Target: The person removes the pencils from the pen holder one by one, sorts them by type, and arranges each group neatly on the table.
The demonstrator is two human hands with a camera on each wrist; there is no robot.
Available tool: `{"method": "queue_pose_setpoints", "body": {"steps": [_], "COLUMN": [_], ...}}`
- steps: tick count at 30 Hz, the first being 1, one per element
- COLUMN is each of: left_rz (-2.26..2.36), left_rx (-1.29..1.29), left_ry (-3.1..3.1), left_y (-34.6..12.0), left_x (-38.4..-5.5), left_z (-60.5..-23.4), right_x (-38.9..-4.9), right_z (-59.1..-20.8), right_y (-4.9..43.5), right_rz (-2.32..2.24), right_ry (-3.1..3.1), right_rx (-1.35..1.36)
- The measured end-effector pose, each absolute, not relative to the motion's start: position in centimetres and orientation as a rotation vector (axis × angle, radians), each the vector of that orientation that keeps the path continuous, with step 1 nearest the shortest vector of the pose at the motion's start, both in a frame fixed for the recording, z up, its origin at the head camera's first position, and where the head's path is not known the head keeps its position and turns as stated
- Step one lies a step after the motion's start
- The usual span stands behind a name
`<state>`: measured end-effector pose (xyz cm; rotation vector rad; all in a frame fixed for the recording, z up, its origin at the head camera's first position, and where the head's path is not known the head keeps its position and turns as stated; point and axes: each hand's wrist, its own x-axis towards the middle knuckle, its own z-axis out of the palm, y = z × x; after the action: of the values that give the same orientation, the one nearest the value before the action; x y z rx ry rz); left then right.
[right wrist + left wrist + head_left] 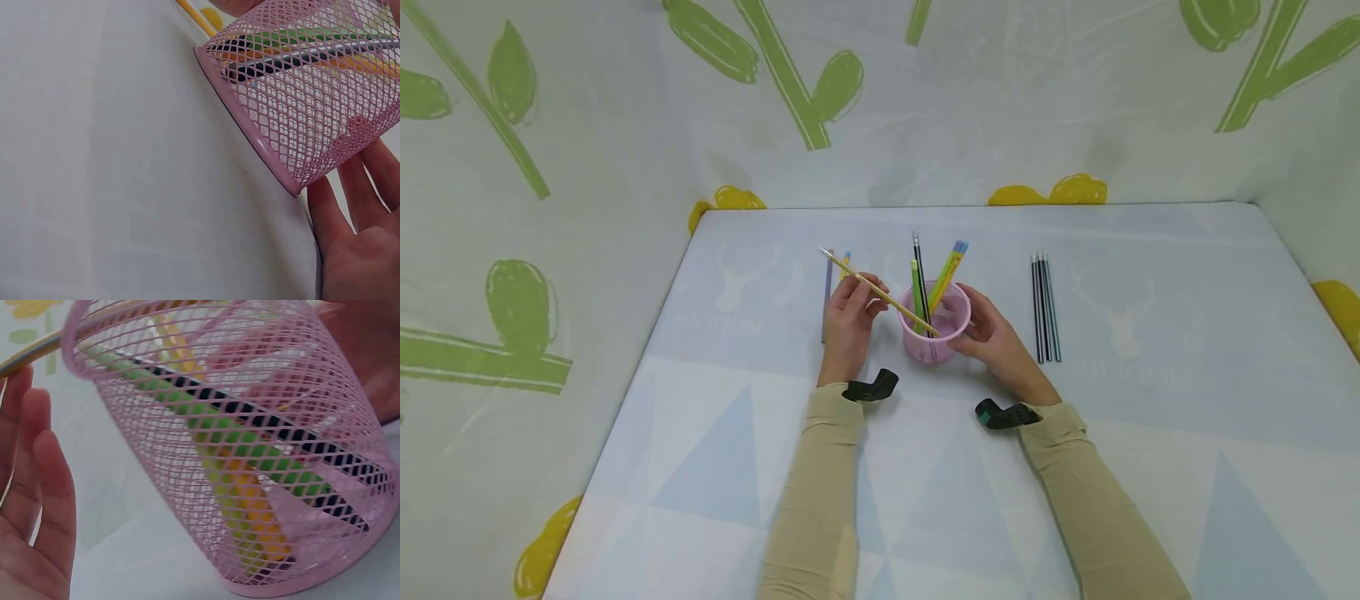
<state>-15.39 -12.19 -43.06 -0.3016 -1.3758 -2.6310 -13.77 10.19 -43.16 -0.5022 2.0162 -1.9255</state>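
Between the thumb and fingers of my left hand (850, 321) is a yellow pencil (887, 297), pinched and slanting down to the right. Its lower end reaches inside the rim of a pink mesh pencil cup (917, 352). My right hand (996, 337) holds the cup from its right side, thumb in front. In the cup lean a green pencil (915, 283), a black pencil (919, 262) and yellow pencils with blue ends (949, 271). The left wrist view shows the yellow pencil (37, 355) crossing the cup's rim. In the right wrist view, fingers (359, 187) touch the mesh.
Several dark pencils (1045, 308) lie side by side to the right of the cup. Behind my left hand lie a purple pencil (827, 287) and a yellow one with a blue end (846, 260), partly hidden. The table (1150, 400) meets patterned walls at its back and left.
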Motion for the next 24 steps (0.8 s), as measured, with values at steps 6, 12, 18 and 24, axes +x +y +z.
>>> {"method": "queue_pose_setpoints", "body": {"steps": [6, 12, 18, 24], "left_rz": [-2.385, -2.193, -2.125, -2.087], "left_rx": [-0.388, -0.52, -0.558, -0.55], "left_ry": [-1.803, -2.032, -2.139, -2.191], "left_y": [-11.1, -10.4, -10.3, -10.3], "left_x": [-14.9, -14.1, -13.7, -13.6], "left_z": [-42.0, -40.7, -40.1, -39.7], "right_x": [-13.4, -13.4, -13.5, -13.5], "right_z": [-42.3, -42.4, -42.4, -42.4], "right_y": [10.0, 10.1, 10.1, 10.1], "right_rz": [-1.91, -1.919, -1.941, -1.933], "right_ry": [2.029, 2.008, 1.981, 1.993], "right_rx": [-0.486, -0.485, -0.503, -0.503]}}
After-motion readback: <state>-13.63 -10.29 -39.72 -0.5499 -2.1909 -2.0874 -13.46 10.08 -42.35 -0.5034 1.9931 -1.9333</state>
